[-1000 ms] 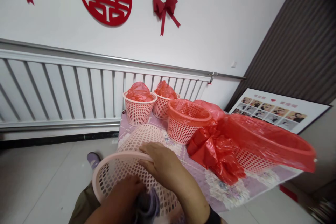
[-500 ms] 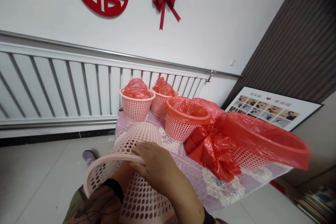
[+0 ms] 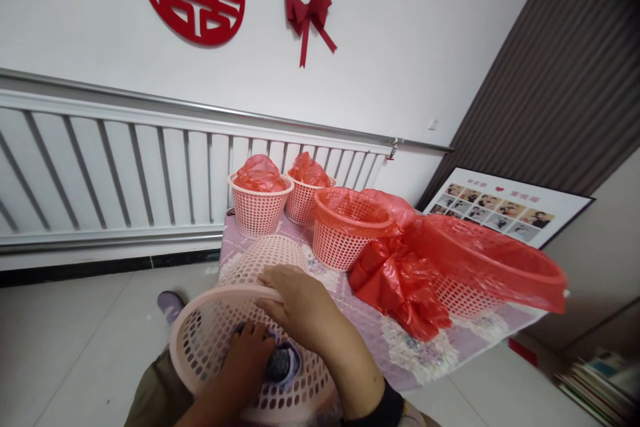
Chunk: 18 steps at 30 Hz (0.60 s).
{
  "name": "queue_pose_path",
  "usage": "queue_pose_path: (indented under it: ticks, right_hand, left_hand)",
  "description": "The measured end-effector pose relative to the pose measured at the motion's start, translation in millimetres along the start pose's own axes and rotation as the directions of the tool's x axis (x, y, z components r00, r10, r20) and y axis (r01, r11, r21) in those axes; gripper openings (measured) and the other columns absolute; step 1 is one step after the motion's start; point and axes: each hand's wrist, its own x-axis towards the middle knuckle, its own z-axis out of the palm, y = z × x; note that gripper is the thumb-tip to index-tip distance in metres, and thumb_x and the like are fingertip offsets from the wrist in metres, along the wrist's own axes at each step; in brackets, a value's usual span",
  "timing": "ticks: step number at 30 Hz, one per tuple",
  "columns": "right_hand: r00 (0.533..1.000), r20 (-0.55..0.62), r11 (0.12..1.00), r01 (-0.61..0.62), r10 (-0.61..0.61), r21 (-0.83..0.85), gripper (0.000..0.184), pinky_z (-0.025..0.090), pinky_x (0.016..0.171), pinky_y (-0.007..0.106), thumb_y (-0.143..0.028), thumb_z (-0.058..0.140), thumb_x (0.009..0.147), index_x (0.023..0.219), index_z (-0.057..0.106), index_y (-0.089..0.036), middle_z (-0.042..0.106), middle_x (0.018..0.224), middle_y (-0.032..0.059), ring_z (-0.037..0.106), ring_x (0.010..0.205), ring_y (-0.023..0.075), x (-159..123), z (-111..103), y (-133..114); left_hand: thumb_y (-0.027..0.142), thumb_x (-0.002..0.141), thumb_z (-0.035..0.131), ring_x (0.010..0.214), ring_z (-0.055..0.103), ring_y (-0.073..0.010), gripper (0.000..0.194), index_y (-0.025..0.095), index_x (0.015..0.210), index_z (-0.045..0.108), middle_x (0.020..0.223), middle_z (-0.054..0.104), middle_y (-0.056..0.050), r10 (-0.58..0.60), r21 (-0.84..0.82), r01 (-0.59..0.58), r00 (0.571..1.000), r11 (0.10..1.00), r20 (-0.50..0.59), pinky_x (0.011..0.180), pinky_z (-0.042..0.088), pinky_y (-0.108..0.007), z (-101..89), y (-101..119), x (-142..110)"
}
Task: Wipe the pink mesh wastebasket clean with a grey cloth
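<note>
A pale pink perforated plastic basket [image 3: 220, 320] lies tipped toward me at the near edge of the table. My right hand [image 3: 295, 303] is closed over its upper rim, holding it. My left hand [image 3: 245, 363] reaches inside the basket, fingers pressed on a dark grey and purple cloth [image 3: 280, 363] against the basket's inner wall.
A table with a purple floral cloth [image 3: 400, 353] carries two small pink baskets stuffed with red bags [image 3: 260, 203], one lined with a red bag [image 3: 350, 227], and a large lined basket [image 3: 490, 273]. A white radiator [image 3: 115, 167] runs behind. A framed photo collage [image 3: 505, 210] leans at right.
My left hand went back inside the basket and now presses the cloth there. The basket tilted slightly; my right hand kept its grip on the rim.
</note>
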Motion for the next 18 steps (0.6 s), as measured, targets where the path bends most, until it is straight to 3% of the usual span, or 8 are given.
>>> queue_pose_path:
  ticks: [7,10,13,16,18]
  right_hand:
    - [0.976,-0.208,0.997,0.073,-0.071,0.003,0.042,0.046,0.105,0.043,-0.026,0.069,0.087,0.128,0.061,-0.016,0.065,0.13,0.0104,0.058,0.121,0.0269,-14.6,6.9,9.3]
    - [0.943,-0.332,0.999,0.04,-0.04,-0.007,0.045,0.045,0.108,0.046,-0.019,0.065,0.087,0.131,0.059,-0.016,0.063,0.134,0.0129,0.056,0.126,0.0276,-37.0,21.1,22.0]
    - [0.903,-0.427,0.999,-0.037,0.049,0.034,0.046,0.052,0.103,0.047,-0.007,0.054,0.084,0.13,0.058,-0.014,0.066,0.129,0.0143,0.062,0.12,0.0259,-59.0,42.6,39.0]
    - [0.882,-0.467,0.998,-0.051,0.067,0.046,0.048,0.056,0.098,0.045,-0.002,0.045,0.081,0.124,0.062,-0.014,0.07,0.123,0.0142,0.067,0.114,0.0243,-69.2,55.7,50.3]
    - [0.879,-0.476,0.999,-0.038,0.043,0.022,0.048,0.055,0.099,0.045,-0.002,0.044,0.08,0.123,0.062,-0.014,0.07,0.123,0.0143,0.066,0.115,0.0244,-68.1,52.9,50.4]
  left_hand:
    - [0.013,0.079,0.047,0.133,0.045,-0.0416,0.045,0.026,0.117,0.066,0.143,0.055,-0.012,-0.032,0.052,0.034,0.999,0.998,-0.04,0.097,0.044,-0.062,25.2,-0.2,-32.8]
    - [0.008,0.077,0.041,0.135,0.045,-0.0391,0.053,0.027,0.121,0.065,0.145,0.054,-0.01,-0.052,0.039,0.055,0.997,0.998,-0.058,0.097,0.045,-0.06,26.8,-2.9,-33.4]
    - [0.004,0.076,0.038,0.136,0.045,-0.0377,0.058,0.028,0.121,0.065,0.146,0.054,-0.009,-0.062,0.03,0.064,0.996,0.998,-0.063,0.098,0.045,-0.059,25.4,-4.2,-33.4]
    - [0.004,0.076,0.037,0.137,0.043,-0.0389,0.059,0.027,0.123,0.064,0.148,0.052,-0.01,-0.044,0.006,0.044,0.997,0.999,-0.063,0.1,0.042,-0.06,22.2,2.3,-33.3]
    - [0.005,0.077,0.038,0.137,0.042,-0.0385,0.058,0.026,0.125,0.063,0.149,0.051,-0.011,-0.016,-0.029,0.014,0.998,0.999,-0.06,0.103,0.04,-0.059,19.0,12.2,-30.4]
